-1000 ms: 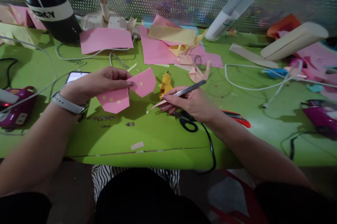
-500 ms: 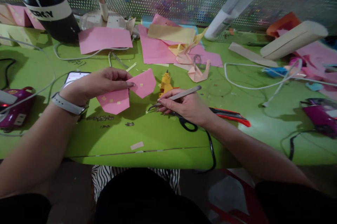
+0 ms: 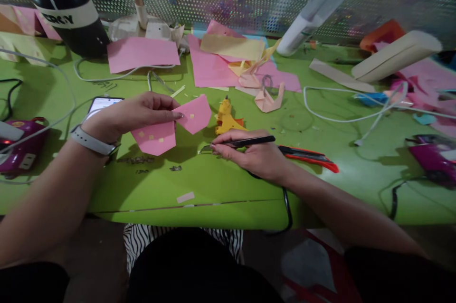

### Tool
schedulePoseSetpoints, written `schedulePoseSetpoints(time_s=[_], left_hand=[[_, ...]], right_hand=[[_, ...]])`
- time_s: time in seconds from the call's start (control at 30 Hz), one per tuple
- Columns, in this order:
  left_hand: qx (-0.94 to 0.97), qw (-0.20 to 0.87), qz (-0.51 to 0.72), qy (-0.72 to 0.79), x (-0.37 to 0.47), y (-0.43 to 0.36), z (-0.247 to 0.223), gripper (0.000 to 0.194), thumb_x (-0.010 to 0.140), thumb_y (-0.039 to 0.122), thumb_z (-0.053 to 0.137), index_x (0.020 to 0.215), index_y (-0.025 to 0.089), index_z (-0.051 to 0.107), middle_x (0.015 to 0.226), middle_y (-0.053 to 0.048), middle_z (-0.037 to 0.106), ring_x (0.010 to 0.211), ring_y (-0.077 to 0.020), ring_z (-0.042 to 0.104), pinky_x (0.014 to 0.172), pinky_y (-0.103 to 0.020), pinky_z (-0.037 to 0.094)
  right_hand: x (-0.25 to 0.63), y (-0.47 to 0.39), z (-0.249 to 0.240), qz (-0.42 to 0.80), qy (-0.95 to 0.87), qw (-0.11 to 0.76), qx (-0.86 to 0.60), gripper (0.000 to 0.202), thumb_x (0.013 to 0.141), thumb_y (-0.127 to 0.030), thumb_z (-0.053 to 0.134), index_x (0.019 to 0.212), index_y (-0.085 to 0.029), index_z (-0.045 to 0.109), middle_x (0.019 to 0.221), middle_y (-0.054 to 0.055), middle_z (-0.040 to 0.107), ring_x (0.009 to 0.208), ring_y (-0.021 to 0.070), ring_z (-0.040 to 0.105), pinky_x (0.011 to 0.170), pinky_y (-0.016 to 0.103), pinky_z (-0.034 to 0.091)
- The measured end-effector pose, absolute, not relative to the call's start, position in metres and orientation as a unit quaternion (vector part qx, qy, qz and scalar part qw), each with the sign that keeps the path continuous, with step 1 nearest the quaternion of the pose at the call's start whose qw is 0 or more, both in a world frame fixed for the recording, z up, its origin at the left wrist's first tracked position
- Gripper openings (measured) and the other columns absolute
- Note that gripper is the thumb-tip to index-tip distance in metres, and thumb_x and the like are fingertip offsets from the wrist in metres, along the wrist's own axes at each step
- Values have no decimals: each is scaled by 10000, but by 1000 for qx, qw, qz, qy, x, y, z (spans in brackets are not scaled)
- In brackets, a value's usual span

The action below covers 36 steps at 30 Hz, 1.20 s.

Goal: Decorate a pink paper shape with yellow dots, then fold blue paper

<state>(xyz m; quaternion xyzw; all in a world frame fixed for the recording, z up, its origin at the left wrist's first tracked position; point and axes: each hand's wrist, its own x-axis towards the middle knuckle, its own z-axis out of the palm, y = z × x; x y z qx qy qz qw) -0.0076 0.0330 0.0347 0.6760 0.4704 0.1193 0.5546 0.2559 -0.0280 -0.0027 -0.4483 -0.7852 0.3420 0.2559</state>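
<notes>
My left hand (image 3: 151, 110) pinches a cut piece of pink paper (image 3: 194, 115) between thumb and fingers, raised over the green table. Small pale yellow squares are stuck on the paper's two visible lobes. My right hand (image 3: 249, 151) is closed on a pair of tweezers (image 3: 254, 141), held like a pen. The bent tips point left, close to the tabletop, with a tiny pale bit at their end. Just behind that hand lies a yellow glue gun (image 3: 226, 118). A red and black box cutter (image 3: 308, 156) lies to the right of the hand, partly covered by it.
Small dark bits (image 3: 137, 160) lie under the pink paper. A phone (image 3: 103, 104) is partly behind my left wrist. Pink paper sheets (image 3: 206, 65), a black bottle (image 3: 67, 13), a fan base (image 3: 142, 27) and white cables (image 3: 335, 115) line the back. A paper strip (image 3: 185, 197) lies near the front edge.
My right hand has shifted slightly down and turned the tweezers, so they now show a dark side and lie flatter. More of the glue gun shows. My left hand and the pink paper are almost still.
</notes>
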Motion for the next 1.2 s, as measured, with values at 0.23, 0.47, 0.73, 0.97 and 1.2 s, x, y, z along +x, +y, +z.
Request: schedulePoseSetpoints(time_s=[0.23,0.47,0.73,0.97,1.2], left_hand=[[666,572,113,465,-10,34,34,298,852,421,641,1044,202,707,809,-47,681,580,-103,564,486,-193,406],[667,573,104,465,-9,34,37,297,860,416,632,1045,194,702,841,-52,688,610,-115,586,511,-199,429],[677,555,102,473,-9,34,35,295,850,422,637,1015,187,703,797,-39,684,580,-103,563,484,-191,382],[685,565,86,451,-1,31,32,276,854,422,613,984,195,702,834,-39,696,614,-113,575,513,-201,389],[675,610,59,411,14,23,30,237,877,385,594,932,173,684,823,-36,676,652,-107,570,560,-197,407]], right_hand=[[257,-34,-1,306,-826,248,-403,164,909,-316,602,935,-203,719,862,28,752,732,147,673,682,272,523],[257,-37,-5,269,-858,247,-361,186,941,-295,553,971,-214,719,901,34,762,773,160,697,695,280,538],[255,-36,2,300,-823,259,-406,163,917,-293,584,906,-206,722,856,31,758,731,154,686,688,282,550],[263,-43,19,273,-770,341,-465,155,893,-348,620,910,-239,730,842,38,762,722,184,700,687,335,580],[264,-42,23,212,-760,389,-475,145,894,-337,627,911,-255,745,830,23,762,730,190,711,672,329,581]])
